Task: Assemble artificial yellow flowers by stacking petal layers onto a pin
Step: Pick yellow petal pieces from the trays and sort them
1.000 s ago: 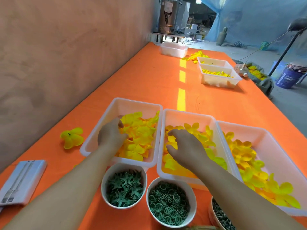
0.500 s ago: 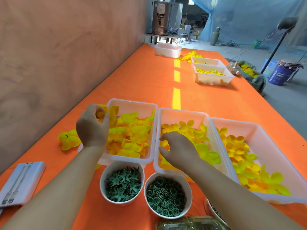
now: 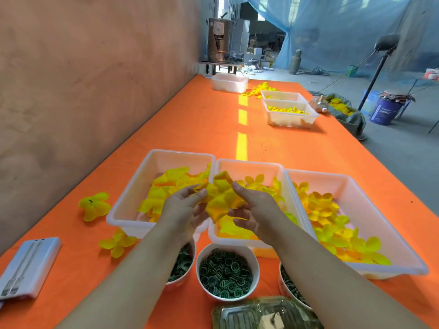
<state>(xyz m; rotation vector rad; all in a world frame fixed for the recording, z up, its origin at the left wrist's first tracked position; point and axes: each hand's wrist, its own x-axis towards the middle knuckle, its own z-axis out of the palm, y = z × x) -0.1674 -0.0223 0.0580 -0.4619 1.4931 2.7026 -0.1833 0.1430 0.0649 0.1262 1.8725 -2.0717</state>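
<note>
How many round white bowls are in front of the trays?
3: left bowl under the left forearm, middle bowl with green rings, right bowl half behind the right forearm; none seems fully hidden.

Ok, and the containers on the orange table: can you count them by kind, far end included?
White rectangular trays: 6 (3 in the near row, 3 towards the far end)
White round bowls: 3
Clear plastic box: 1
Total: 10 containers
</note>
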